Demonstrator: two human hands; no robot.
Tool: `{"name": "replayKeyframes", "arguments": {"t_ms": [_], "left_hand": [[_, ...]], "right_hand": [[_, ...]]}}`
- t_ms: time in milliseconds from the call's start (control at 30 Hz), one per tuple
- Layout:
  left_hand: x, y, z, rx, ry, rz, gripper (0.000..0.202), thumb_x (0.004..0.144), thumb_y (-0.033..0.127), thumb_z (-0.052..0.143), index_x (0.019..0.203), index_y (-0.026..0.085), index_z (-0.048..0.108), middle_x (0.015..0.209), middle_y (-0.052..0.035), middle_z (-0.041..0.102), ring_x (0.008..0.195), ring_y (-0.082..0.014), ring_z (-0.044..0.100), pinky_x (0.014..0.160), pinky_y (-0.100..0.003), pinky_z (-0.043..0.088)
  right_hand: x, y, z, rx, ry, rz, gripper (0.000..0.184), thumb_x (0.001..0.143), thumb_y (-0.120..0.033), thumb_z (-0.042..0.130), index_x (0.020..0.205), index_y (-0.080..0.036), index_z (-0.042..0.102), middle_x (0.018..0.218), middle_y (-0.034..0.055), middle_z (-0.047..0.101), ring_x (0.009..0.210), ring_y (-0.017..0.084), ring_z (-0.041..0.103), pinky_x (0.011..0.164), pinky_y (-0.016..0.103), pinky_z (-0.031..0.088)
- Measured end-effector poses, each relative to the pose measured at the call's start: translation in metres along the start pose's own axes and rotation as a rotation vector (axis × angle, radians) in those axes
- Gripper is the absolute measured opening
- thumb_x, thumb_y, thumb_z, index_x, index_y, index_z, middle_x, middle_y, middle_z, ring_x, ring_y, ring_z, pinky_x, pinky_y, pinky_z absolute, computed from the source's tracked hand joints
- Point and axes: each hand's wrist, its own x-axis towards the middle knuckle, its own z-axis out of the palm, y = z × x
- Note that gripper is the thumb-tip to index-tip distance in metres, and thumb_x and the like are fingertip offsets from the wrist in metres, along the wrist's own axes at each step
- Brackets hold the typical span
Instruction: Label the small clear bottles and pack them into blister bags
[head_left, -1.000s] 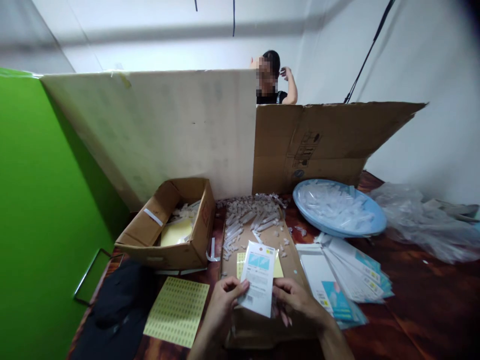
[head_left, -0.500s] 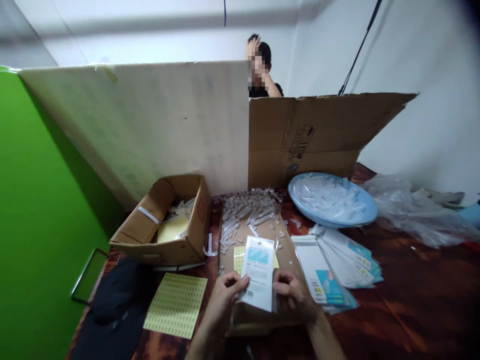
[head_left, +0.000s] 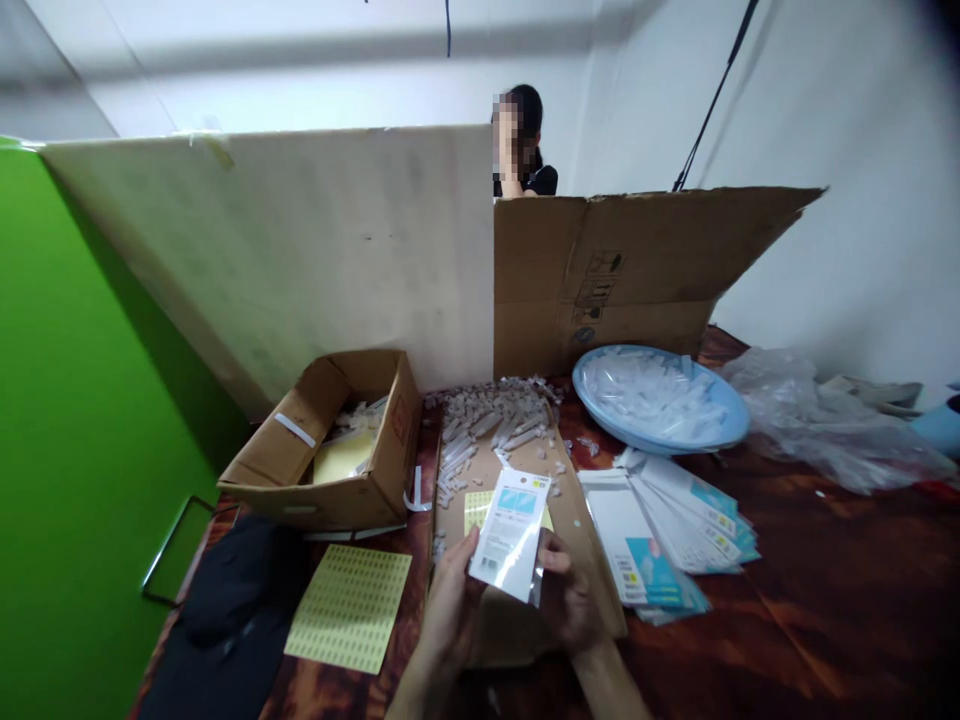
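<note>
Both my hands hold a small white packet [head_left: 511, 532] with a blue panel and a clear plastic sleeve, tilted to the right above a flat cardboard sheet [head_left: 577, 530]. My left hand [head_left: 452, 607] grips its left edge with fingers curled. My right hand [head_left: 568, 597] pinches its lower right corner. A heap of small white plastic pieces [head_left: 487, 430] lies on the far end of the cardboard. A yellow sticker sheet [head_left: 474, 506] lies just behind the packet.
An open cardboard box [head_left: 330, 445] stands at the left, a yellow label sheet [head_left: 350, 606] and a black cloth [head_left: 232, 610] before it. A stack of packets [head_left: 667, 530], a blue tray [head_left: 660, 400] and plastic bags [head_left: 825, 420] lie right. Cardboard screens [head_left: 615, 270] stand behind; a person sits beyond.
The packet has tilted to the right and risen a little. My hands have shifted lower in the view. The person behind the screen has lowered a hand.
</note>
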Motion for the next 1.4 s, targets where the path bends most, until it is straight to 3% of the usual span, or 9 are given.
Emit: {"name": "replayKeyframes", "arguments": {"t_ms": [133,233,300,367,500,667,1033,1233,1400], "left_hand": [[-0.005,0.006,-0.027,0.457,0.308,0.659,0.040,0.093,0.050,0.058,0.114,0.018,0.069,0.111,-0.0119,0.072,0.102,-0.0254,0.069,0.090,-0.036,0.054],[-0.015,0.020,-0.040,0.826,0.050,1.151,0.047,0.089,0.046,0.067,0.129,0.022,0.060,0.123,-0.0132,0.067,0.116,-0.0272,0.064,0.099,-0.039,0.053],[-0.021,0.029,-0.040,1.039,-0.186,1.290,0.062,0.085,0.043,0.073,0.139,0.022,0.051,0.129,-0.0154,0.065,0.121,-0.0289,0.062,0.100,-0.040,0.053],[-0.025,0.034,-0.035,1.176,-0.278,1.300,0.056,0.090,0.033,0.069,0.141,0.022,0.048,0.127,-0.0152,0.066,0.120,-0.0272,0.062,0.099,-0.039,0.054],[-0.027,0.033,-0.025,1.276,-0.256,1.322,0.041,0.098,0.010,0.047,0.133,0.028,0.058,0.113,-0.0102,0.069,0.110,-0.0223,0.065,0.089,-0.034,0.056],[-0.026,0.033,-0.014,1.356,-0.301,1.341,0.046,0.098,0.009,0.040,0.135,0.028,0.059,0.103,-0.0106,0.062,0.091,-0.0202,0.061,0.076,-0.033,0.055],[-0.020,0.046,-0.006,1.443,-0.463,1.361,0.049,0.099,0.006,0.039,0.141,0.026,0.052,0.109,-0.0094,0.067,0.109,-0.0210,0.061,0.088,-0.036,0.055],[-0.016,0.051,-0.012,1.461,-0.417,1.438,0.041,0.100,0.010,0.044,0.138,0.021,0.055,0.105,-0.0098,0.071,0.104,-0.0216,0.066,0.084,-0.034,0.057],[-0.008,0.041,-0.028,1.407,-0.288,1.485,0.034,0.096,0.008,0.050,0.125,0.019,0.062,0.095,-0.0093,0.071,0.084,-0.0181,0.069,0.074,-0.027,0.055]], "right_hand": [[0.002,0.001,0.000,-0.027,0.029,-0.034,0.019,0.069,-0.027,0.078,0.060,-0.020,0.063,0.063,-0.0012,0.064,0.061,0.015,0.056,0.059,0.024,0.046],[0.003,0.001,0.004,-0.064,0.016,-0.038,0.018,0.069,-0.026,0.077,0.060,-0.019,0.063,0.064,-0.0009,0.064,0.060,0.015,0.055,0.060,0.024,0.046],[0.003,0.003,0.008,-0.064,0.006,-0.026,0.016,0.069,-0.026,0.076,0.062,-0.020,0.064,0.068,0.0000,0.066,0.063,0.016,0.057,0.064,0.026,0.047],[0.002,0.004,0.012,-0.049,-0.005,-0.006,0.014,0.071,-0.027,0.074,0.064,-0.021,0.064,0.071,0.0007,0.067,0.067,0.018,0.059,0.065,0.028,0.049],[0.000,0.008,0.017,-0.041,-0.031,0.025,0.013,0.073,-0.030,0.072,0.068,-0.023,0.063,0.078,0.0029,0.068,0.076,0.022,0.062,0.068,0.031,0.050],[0.000,0.008,0.013,-0.066,-0.011,-0.005,0.020,0.073,-0.036,0.072,0.066,-0.024,0.057,0.076,0.0032,0.066,0.078,0.024,0.062,0.071,0.033,0.051],[-0.003,-0.006,0.015,-0.125,-0.015,-0.072,0.025,0.081,-0.043,0.070,0.069,-0.023,0.058,0.076,0.0018,0.062,0.071,0.020,0.056,0.070,0.031,0.048],[0.001,-0.006,0.009,-0.292,0.019,-0.035,0.032,0.079,-0.040,0.079,0.068,-0.020,0.057,0.061,-0.0038,0.050,0.055,0.011,0.040,0.053,0.022,0.033],[0.001,0.001,0.014,-0.179,0.034,0.015,0.029,0.076,-0.034,0.080,0.070,-0.021,0.055,0.063,-0.0039,0.052,0.056,0.011,0.043,0.053,0.022,0.034]]}}
